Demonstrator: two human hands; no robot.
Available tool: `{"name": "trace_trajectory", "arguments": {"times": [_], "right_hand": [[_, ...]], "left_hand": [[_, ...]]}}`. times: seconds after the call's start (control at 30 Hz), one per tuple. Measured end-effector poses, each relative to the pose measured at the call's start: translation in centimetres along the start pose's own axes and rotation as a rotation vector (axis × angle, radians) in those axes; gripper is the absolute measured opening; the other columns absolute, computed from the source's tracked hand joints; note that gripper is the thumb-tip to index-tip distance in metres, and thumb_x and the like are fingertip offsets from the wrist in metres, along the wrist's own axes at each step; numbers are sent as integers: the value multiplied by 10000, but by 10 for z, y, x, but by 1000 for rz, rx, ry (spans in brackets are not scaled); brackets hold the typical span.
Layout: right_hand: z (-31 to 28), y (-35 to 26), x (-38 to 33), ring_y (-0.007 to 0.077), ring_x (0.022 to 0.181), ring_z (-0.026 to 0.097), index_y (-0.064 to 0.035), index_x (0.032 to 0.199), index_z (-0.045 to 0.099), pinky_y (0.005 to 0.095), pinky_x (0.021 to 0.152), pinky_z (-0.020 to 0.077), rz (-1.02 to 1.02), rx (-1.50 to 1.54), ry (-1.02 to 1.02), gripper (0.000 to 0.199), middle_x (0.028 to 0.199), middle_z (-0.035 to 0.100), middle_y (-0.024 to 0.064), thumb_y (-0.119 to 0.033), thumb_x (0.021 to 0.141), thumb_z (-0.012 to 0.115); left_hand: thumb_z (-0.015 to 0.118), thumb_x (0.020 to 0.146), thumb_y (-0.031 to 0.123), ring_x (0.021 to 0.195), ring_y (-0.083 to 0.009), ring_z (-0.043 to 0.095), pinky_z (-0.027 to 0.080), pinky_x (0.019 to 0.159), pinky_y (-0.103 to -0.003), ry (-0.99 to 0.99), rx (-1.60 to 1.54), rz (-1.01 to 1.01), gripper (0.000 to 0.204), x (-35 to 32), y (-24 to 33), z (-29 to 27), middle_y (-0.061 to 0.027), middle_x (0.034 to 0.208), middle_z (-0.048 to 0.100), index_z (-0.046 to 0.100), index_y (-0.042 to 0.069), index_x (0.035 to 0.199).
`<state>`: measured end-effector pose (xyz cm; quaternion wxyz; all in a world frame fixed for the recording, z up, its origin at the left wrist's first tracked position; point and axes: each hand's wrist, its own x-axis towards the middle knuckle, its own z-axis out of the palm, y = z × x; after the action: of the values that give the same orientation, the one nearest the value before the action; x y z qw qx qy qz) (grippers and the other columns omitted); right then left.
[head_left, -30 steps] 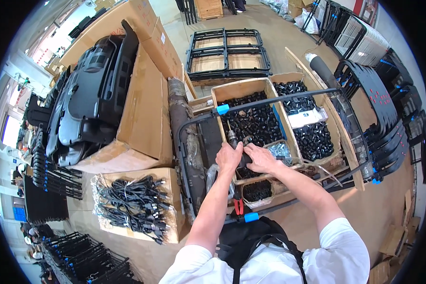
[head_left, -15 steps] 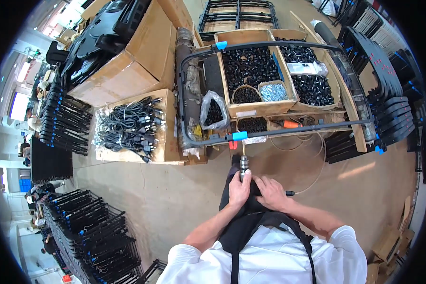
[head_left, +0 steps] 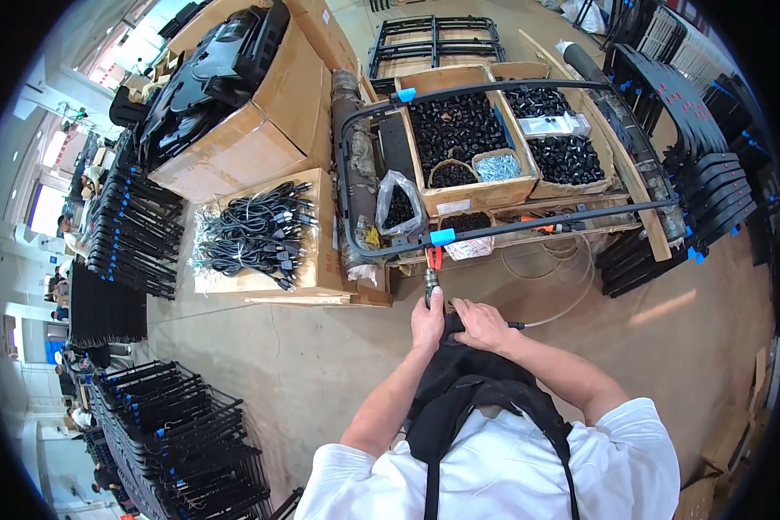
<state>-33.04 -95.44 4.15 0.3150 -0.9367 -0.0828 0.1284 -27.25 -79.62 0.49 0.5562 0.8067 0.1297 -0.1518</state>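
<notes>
Both hands are on a drill (head_left: 432, 279) with a metal chuck, its tip directed away from me at the near rail of a black tubular metal frame (head_left: 546, 230). My left hand (head_left: 427, 324) is wrapped around the front of the drill body, thumb on top. My right hand (head_left: 484, 327) grips its dark rear part, where a thin pale hose (head_left: 550, 319) joins. Just beyond the chuck, beneath a piece of blue tape (head_left: 442, 237) on the rail, is a small red two-pronged part (head_left: 434, 258). The drill's tip is hard to make out there.
Under the frame stand a wooden box (head_left: 449, 201) of black fittings and silver screws, a plastic bag (head_left: 399, 224) of small black parts and an orange-and-black tool (head_left: 542, 222). Coiled black cables (head_left: 256, 234) lie on a carton at left. Stacked black frames (head_left: 186, 433) stand lower left.
The drill and both hands have moved forward, and the chuck is now closer to the taped rail. My arms are stretched out further; the grip stays the same. The view has shifted slightly.
</notes>
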Motion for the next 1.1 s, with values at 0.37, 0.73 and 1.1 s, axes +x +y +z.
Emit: {"name": "trace_trajectory", "arguments": {"times": [0.37, 0.73, 1.1], "right_hand": [[4, 10, 10, 443, 1097, 687, 58, 1391, 429, 514, 955, 549, -41, 4, 43, 808, 1171, 695, 304, -284, 789, 845], [-11, 2, 15, 451, 1050, 709, 98, 1466, 370, 503, 947, 560, 16, -98, 1, 924, 1109, 721, 305, -295, 786, 855], [8, 7, 20, 445, 1130, 632, -5, 1280, 533, 552, 953, 535, -123, -9, 120, 605, 1239, 571, 208, -201, 781, 812]], "left_hand": [[595, 1051, 534, 872, -224, 605, 506, 821, -411, -18, 55, -2, 579, 10, 6, 2, -132, 921, 677, 657, -40, 1108], [589, 1052, 544, 887, -269, 643, 514, 834, -443, -6, 132, 46, 590, 20, 6, 6, -174, 930, 692, 651, -42, 1086], [588, 1045, 556, 949, -321, 682, 521, 871, -456, 10, 148, 33, 597, 23, 11, 5, -209, 1007, 721, 660, -35, 1098]]}}
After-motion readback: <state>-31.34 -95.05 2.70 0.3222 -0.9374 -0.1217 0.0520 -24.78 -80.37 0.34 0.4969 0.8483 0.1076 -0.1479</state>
